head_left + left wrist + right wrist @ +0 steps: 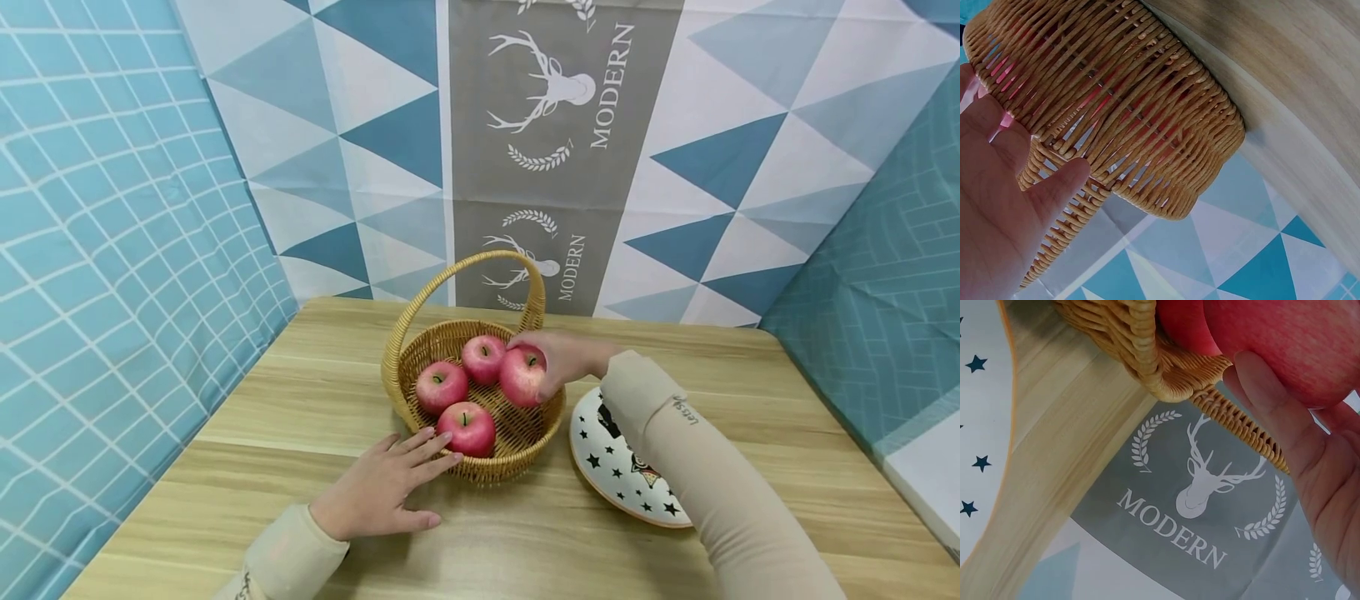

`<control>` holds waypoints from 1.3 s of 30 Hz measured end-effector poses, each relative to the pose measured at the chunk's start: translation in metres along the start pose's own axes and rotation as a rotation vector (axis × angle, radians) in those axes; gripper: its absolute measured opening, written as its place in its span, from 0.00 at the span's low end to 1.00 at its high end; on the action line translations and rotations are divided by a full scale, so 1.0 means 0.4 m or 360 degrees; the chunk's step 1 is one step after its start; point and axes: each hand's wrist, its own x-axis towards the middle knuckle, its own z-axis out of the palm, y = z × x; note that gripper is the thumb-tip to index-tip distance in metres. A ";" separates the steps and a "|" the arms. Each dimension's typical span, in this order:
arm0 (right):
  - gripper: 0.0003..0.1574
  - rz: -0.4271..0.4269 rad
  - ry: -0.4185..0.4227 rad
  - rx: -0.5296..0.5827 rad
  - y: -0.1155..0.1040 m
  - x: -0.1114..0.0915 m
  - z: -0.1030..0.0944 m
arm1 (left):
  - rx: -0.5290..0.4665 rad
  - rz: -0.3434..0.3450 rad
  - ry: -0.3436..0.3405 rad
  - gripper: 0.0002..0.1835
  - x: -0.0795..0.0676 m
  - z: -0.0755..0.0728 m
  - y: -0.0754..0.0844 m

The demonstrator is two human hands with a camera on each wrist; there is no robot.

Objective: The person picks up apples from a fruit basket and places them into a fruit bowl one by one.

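A woven wicker basket (491, 473) with an arched handle stands on the wooden table, with red apples inside. My right hand (568, 360) grips a red apple (521, 377) at the basket's right side, thumb and fingers curved around it. In the right wrist view, that apple (1291, 347) appears above the rim level, close to another. My left hand (381, 487) lies at the front left rim with fingers extended, the fingertips by the nearest apple (467, 428). Two more apples, a left one (442, 387) and a back one (483, 358), sit in the basket.
Right of the basket lies a round white plate (600, 467) with black stars, partly covered by my right sleeve. Patterned cloth (375, 167) hangs behind the table (300, 400). A white box-like edge (926, 467) shows at far right.
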 end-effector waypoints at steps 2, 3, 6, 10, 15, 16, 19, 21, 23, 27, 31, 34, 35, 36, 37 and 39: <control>0.49 0.0028 -0.0005 0.0034 -0.001 -0.004 -0.004 | 0.0019 0.0003 -0.0004 0.38 0.000 0.001 0.000; 0.49 0.0034 -0.0002 0.0046 0.000 -0.006 -0.005 | 0.0029 0.0002 -0.0010 0.39 0.001 0.002 0.001; 0.49 0.0047 0.0018 0.0089 0.004 -0.014 -0.011 | 0.0057 0.0000 -0.0032 0.43 0.002 0.001 0.003; 0.48 0.0026 0.0042 0.0111 0.014 -0.030 -0.018 | 0.0074 0.0005 -0.0065 0.47 0.004 -0.002 0.005; 0.46 0.0042 0.0050 0.0117 0.036 -0.062 -0.019 | 0.0099 0.0050 -0.0056 0.49 0.006 0.000 0.001; 0.45 0.0051 0.0055 0.0125 0.041 -0.069 -0.019 | 0.0105 0.0059 -0.0054 0.49 0.005 0.000 0.001; 0.46 0.0075 0.0073 0.0157 0.053 -0.087 -0.019 | 0.0115 0.0077 -0.0049 0.50 0.004 0.001 -0.002; 0.46 0.0085 0.0086 0.0175 0.057 -0.096 -0.019 | 0.0123 0.0082 -0.0042 0.51 0.003 0.000 -0.003; 0.45 0.0084 0.0092 0.0160 0.061 -0.103 -0.020 | 0.0124 0.0088 -0.0031 0.50 0.002 0.001 -0.004; 0.45 0.0086 0.0093 0.0148 0.067 -0.117 -0.023 | 0.0134 0.0091 -0.0027 0.49 0.001 0.000 -0.004; 0.45 0.0111 0.0089 0.0115 0.070 -0.133 -0.030 | 0.0134 0.0088 -0.0033 0.48 0.004 0.001 -0.004; 0.44 0.0158 0.0082 0.0072 0.073 -0.146 -0.037 | 0.0120 0.0078 -0.0050 0.48 0.004 0.000 -0.005; 0.44 0.0178 0.0078 0.0059 0.074 -0.151 -0.038 | 0.0117 0.0074 -0.0057 0.48 0.004 -0.001 -0.005; 0.45 0.0204 0.0077 0.0052 0.075 -0.157 -0.039 | 0.0114 0.0070 -0.0062 0.49 0.003 -0.002 -0.006; 0.45 0.0219 0.0077 0.0042 0.077 -0.162 -0.041 | 0.0112 0.0067 -0.0065 0.49 0.003 -0.002 -0.006; 0.46 0.0241 0.0081 0.0024 0.081 -0.175 -0.043 | 0.0118 0.0063 -0.0069 0.49 0.003 -0.003 -0.007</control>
